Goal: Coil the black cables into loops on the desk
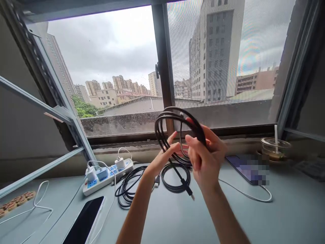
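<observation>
Across the upper frame stretched a wide, dark-framed glass window (161, 44), with a flat, pale blue-grey tabletop (175, 220) along the bottom. At centre, the right hand (207, 156) was clamped on the right side of a looped black cable (199, 131) above the tabletop, the left hand (165, 157) touching its lower left, grip unclear; a smaller round black coil (175, 190) lay at lower centre.
</observation>
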`<state>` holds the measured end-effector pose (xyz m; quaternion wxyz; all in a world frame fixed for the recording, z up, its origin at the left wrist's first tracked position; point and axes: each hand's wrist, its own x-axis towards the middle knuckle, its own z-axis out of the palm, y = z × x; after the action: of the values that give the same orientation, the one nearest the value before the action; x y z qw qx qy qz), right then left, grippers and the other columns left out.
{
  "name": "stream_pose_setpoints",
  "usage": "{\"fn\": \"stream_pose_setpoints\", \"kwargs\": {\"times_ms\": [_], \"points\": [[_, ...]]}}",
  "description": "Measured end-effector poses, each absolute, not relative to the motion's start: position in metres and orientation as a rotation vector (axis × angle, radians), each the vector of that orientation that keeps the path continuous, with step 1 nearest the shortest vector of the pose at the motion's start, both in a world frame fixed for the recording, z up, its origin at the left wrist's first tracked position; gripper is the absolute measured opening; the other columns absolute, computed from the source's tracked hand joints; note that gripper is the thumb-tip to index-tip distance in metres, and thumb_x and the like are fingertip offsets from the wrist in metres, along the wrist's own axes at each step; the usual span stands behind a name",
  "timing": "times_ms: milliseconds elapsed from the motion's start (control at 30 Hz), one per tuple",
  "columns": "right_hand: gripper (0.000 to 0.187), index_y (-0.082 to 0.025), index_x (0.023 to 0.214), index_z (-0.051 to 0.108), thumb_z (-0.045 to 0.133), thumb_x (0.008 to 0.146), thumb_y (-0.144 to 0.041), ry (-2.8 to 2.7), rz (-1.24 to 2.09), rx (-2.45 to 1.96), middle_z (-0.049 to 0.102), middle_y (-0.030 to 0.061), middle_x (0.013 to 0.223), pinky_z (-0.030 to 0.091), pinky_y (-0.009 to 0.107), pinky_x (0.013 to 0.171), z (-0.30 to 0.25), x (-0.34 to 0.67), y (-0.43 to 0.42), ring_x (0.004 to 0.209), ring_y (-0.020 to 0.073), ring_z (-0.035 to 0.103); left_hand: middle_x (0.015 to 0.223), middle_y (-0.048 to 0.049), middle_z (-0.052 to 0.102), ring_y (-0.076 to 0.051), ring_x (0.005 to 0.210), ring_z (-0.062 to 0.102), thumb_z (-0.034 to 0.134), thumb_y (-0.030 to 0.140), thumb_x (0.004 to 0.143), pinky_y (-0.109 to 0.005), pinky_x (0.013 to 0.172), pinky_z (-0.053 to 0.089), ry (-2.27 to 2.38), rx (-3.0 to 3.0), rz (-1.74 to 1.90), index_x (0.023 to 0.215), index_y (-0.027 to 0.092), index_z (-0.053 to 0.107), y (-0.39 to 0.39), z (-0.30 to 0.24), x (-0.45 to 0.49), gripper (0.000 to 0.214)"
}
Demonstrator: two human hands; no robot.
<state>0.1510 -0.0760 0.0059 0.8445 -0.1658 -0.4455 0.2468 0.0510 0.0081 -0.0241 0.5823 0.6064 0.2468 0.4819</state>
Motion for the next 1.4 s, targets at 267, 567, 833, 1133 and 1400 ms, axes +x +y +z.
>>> {"fn": "stream_pose_setpoints", "kwargs": {"times_ms": [267, 567, 833, 1133, 1400], "points": [[0.006, -0.02, 0.075, 0.057, 0.058, 0.069, -0.021, -0.698, 0.826, -0.329, 0.027, -0.013, 0.031, 0.021, 0.018, 0.03, -0.004, 0.16, -0.025, 0.028, 0.0052, 0.023, 0.075, 0.002, 0.066, -0.012, 0.058, 0.066, 0.072, 0.021, 0.07, -0.021, 0.056, 0.051, 0.438, 1.076, 1.316, 0.115, 0.017, 0.055, 0.012, -0.02, 0.051, 0.048], [0.038, -0.016, 0.107, 0.061, 0.064, 0.073, -0.032, -1.022, 0.633, -0.695, 0.049, -0.0099, 0.041, 0.036, 0.019, 0.035, -0.006, 0.196, -0.03, 0.031, 0.0079, 0.042, 0.061, -0.004, 0.063, -0.009, 0.058, 0.058, 0.06, 0.018, 0.077, -0.017, 0.058, 0.045, 0.455, 1.174, 1.271, 0.087, 0.008, 0.066, -0.003, -0.013, 0.045, 0.015], [0.039, -0.019, 0.121, 0.057, 0.054, 0.083, -0.028, -1.33, 0.289, -0.868, 0.058, -0.006, 0.05, 0.045, 0.02, 0.051, -0.008, 0.201, -0.036, 0.043, 0.0086, 0.053, 0.062, 0.0037, 0.053, -0.003, 0.042, 0.03, 0.056, 0.021, 0.078, -0.017, 0.04, 0.021, 0.616, 1.736, 1.4, 0.108, 0.02, 0.062, -0.022, -0.009, 0.041, 0.031], [0.056, -0.02, 0.124, 0.052, 0.067, 0.074, -0.04, -1.198, 0.231, -0.959, 0.063, -0.0022, 0.068, 0.052, 0.028, 0.054, -0.008, 0.179, -0.034, 0.048, 0.0123, 0.058, 0.047, 0.0057, 0.045, -0.004, 0.04, 0.025, 0.066, 0.021, 0.068, -0.019, 0.038, 0.016, 0.844, 1.802, 1.69, 0.087, 0.02, 0.074, -0.039, 0.01, 0.024, 0.021], [0.062, -0.032, 0.133, 0.05, 0.065, 0.075, -0.047, -1.352, 0.279, -1.009, 0.037, 0.0111, 0.137, 0.055, 0.04, 0.084, -0.018, 0.174, -0.035, 0.116, 0.0273, 0.053, 0.042, 0.0065, 0.038, -0.004, 0.039, 0.023, 0.07, 0.021, 0.061, -0.02, 0.037, 0.014, 0.814, 1.586, 1.865, 0.089, 0.022, 0.077, -0.037, 0.019, 0.003, 0.029]]}}
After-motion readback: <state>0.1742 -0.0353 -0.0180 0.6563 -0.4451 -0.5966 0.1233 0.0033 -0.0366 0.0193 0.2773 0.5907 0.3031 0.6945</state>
